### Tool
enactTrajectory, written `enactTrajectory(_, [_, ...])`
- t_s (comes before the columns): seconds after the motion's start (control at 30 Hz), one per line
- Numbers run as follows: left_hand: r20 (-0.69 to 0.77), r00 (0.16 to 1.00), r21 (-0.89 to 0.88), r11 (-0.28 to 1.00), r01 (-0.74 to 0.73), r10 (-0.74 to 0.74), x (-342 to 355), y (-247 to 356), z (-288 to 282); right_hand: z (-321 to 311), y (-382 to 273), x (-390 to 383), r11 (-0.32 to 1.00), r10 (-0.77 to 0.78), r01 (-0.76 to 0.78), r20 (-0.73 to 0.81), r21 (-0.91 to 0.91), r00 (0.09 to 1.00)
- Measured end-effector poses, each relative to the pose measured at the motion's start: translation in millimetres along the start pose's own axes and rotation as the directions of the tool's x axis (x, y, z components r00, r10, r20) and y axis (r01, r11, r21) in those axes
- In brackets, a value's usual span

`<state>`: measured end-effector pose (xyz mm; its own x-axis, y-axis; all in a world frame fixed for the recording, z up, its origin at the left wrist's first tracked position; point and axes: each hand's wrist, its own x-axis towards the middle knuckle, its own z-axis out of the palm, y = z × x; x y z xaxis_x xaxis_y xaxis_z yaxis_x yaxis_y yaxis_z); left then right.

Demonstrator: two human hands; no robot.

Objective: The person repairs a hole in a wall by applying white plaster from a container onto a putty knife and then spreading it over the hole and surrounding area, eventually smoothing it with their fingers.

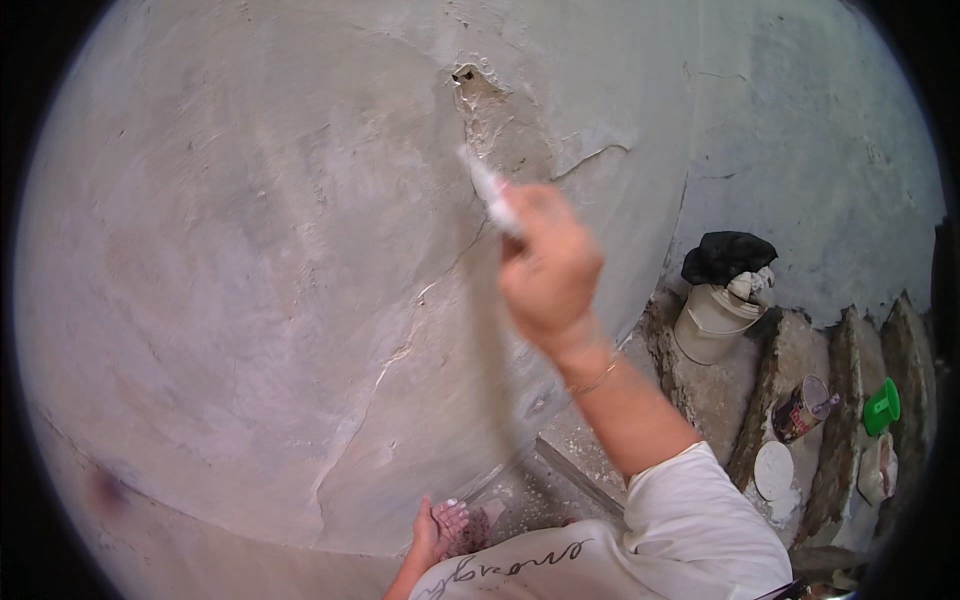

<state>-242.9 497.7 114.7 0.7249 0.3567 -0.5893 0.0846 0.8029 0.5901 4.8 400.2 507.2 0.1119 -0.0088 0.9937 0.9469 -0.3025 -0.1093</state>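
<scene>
My right hand [548, 265] is raised at the wall, its fingers closed round a narrow white tool [492, 190] with a pinkish patch near the grip. Motion blurs it, so its exact kind is unclear. Its tip is just below a rough, broken patch of plaster [490, 110] with a small dark hole at the top. From there a crack [408, 345] runs down and left across the grey wall [230, 250]. Low down in front of my shirt, my left hand [440, 525] is turned palm up with fingers stretched out and whitish marks on them.
Concrete steps [705, 395] lie to the right. On them stand a white bucket [708, 325] with a black bag [728, 257] on top, a dark printed can [797, 412], a round white lid [774, 471], a green cup [882, 407] and a whitish container [877, 470].
</scene>
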Motion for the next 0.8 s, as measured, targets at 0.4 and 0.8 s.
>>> enactTrajectory(0.4, [-0.010, 0.998, -0.054, 0.997, 0.059, -0.060, 4.4, -22.5, -34.5, 50.1, 27.8, 51.1, 0.980, -0.132, 0.153, -0.158, 0.126, 0.979])
enactTrajectory(0.8, [-0.039, 0.998, -0.042, 0.998, 0.038, -0.040, -8.2, -13.8, -23.5, 31.1, 44.1, 121.2, 0.950, -0.183, 0.251, -0.322, 0.184, 0.929])
